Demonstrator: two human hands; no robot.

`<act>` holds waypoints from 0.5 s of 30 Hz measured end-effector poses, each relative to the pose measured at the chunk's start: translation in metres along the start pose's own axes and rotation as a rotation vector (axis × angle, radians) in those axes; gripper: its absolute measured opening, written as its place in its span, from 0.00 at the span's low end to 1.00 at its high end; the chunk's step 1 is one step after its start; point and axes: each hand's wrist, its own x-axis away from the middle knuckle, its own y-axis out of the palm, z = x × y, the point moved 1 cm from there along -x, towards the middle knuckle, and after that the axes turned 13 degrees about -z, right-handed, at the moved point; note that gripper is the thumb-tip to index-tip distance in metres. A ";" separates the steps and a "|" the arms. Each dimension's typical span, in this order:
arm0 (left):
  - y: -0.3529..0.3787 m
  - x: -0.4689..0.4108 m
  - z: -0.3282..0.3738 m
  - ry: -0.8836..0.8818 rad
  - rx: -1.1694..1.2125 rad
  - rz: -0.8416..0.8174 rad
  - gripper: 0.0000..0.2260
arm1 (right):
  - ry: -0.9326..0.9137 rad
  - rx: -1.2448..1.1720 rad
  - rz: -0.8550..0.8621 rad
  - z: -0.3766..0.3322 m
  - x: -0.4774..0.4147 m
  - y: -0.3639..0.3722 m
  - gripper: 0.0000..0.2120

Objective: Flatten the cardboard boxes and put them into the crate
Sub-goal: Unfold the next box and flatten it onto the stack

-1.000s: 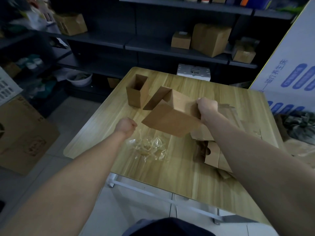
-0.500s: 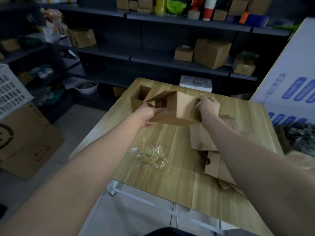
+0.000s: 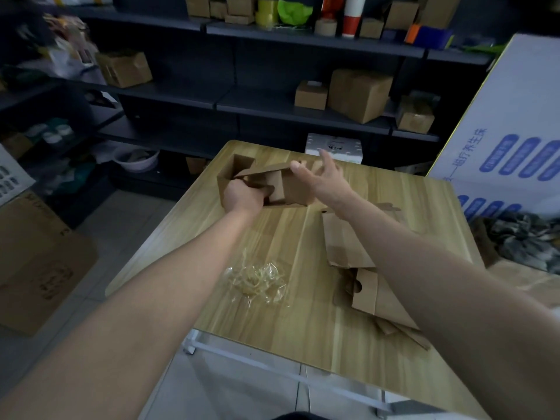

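So that it could presumably be folded flat, the brown cardboard box (image 3: 295, 190) was gripped by the left hand (image 3: 242, 197) while the right hand (image 3: 322, 174) was spread, grasping nothing.

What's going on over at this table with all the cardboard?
A person is breaking down small cardboard boxes by hand. The left hand grips one cardboard box at the far end of the wooden table, while the right hand is spread open at the box's top. Another open box stands upright just behind it. Several flattened boxes lie piled on the right side, and a crumpled wad of clear tape sits mid-table.
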 end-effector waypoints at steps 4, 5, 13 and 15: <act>-0.004 -0.001 0.001 0.010 -0.023 0.029 0.13 | -0.070 0.001 -0.055 -0.006 -0.001 0.003 0.45; -0.005 0.000 0.002 0.026 -0.056 0.024 0.12 | -0.046 0.001 -0.068 -0.006 -0.002 0.003 0.46; 0.002 0.010 0.004 0.214 -0.025 -0.121 0.11 | 0.085 0.007 0.067 0.008 -0.011 -0.004 0.52; 0.003 0.010 0.008 0.231 0.002 -0.145 0.10 | 0.085 0.088 0.194 0.008 -0.009 -0.005 0.44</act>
